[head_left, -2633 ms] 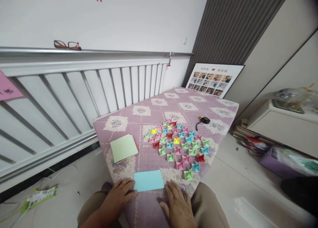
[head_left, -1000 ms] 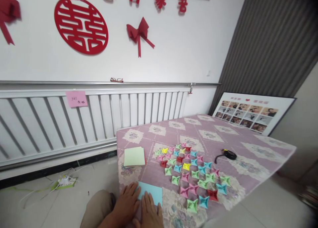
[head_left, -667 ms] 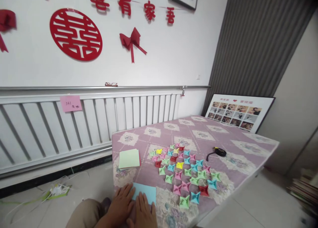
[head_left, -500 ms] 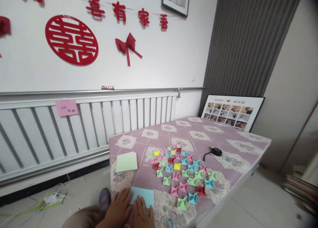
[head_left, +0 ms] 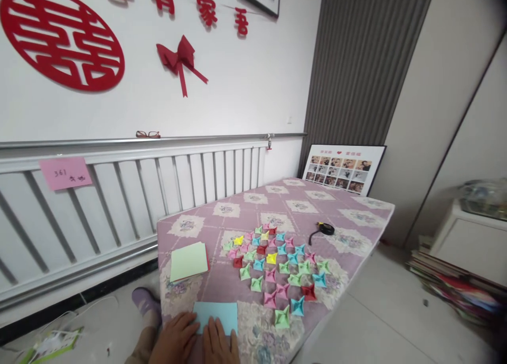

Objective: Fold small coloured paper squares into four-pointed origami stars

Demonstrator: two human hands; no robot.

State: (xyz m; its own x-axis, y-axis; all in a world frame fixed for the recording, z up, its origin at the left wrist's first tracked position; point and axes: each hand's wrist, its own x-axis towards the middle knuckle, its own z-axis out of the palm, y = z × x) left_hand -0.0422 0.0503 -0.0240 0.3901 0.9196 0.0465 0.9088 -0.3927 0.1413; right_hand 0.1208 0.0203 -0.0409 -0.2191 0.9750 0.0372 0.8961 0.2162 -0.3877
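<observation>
Can read "361" on the pink note (head_left: 65,174) on the radiator (head_left: 194,176), then smudged marks; also "有", "家" and "吾" among the red characters (head_left: 207,9) on the wall. Cannot make out the lettering on the photo board (head_left: 344,168). Can see the left hand (head_left: 178,335) and right hand (head_left: 219,344) side by side, fingers outstretched, flat on the near part of the blue paper (head_left: 216,310). Found near the worktop (head_left: 217,286)'s near end, with bare cloth before the folded paper shapes (head_left: 272,258) and wider room beyond.
</observation>
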